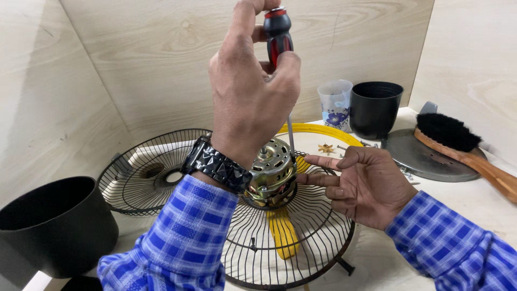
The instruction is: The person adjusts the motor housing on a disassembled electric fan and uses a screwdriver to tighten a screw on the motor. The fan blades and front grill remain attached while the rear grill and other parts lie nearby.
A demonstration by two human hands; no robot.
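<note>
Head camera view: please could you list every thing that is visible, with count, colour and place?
fan motor: one, brass and silver, centre of the front grille
wire fan grilles: two, black, one under the motor, one behind left
screwdriver: one, red and black handle, upright above the motor
yellow ring: one, behind the motor
black pots: two, one rear right, one at the left edge
plastic cup: one, clear with flowers, beside the rear pot
metal disc: one, grey, right
brush: one, wooden with black bristles, on the disc
left hand: grips the screwdriver
right hand: fingers at the motor
</note>
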